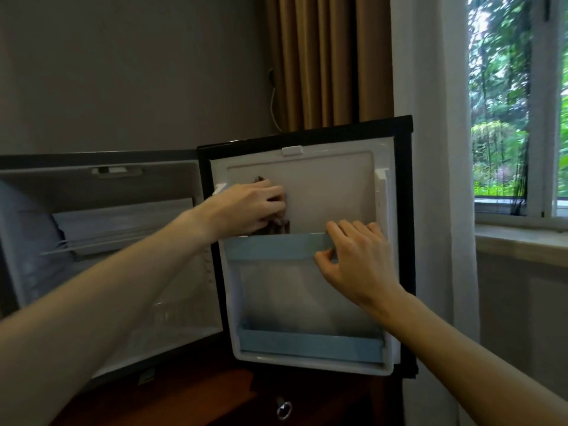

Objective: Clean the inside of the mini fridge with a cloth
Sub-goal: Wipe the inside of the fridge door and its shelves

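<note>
The mini fridge stands open, its grey interior on the left with a wire shelf. Its door swings out to the right, white inner panel facing me. My left hand presses a dark brown cloth against the upper left of that panel, fingers curled round the cloth. My right hand grips the right end of the upper blue door rail, thumb under it and fingers over its top. A lower blue rail runs across the door's bottom.
The fridge sits on a dark wooden cabinet with a metal pull. Brown curtains and a white sheer curtain hang behind the door. A window and its sill lie to the right. A grey wall is behind.
</note>
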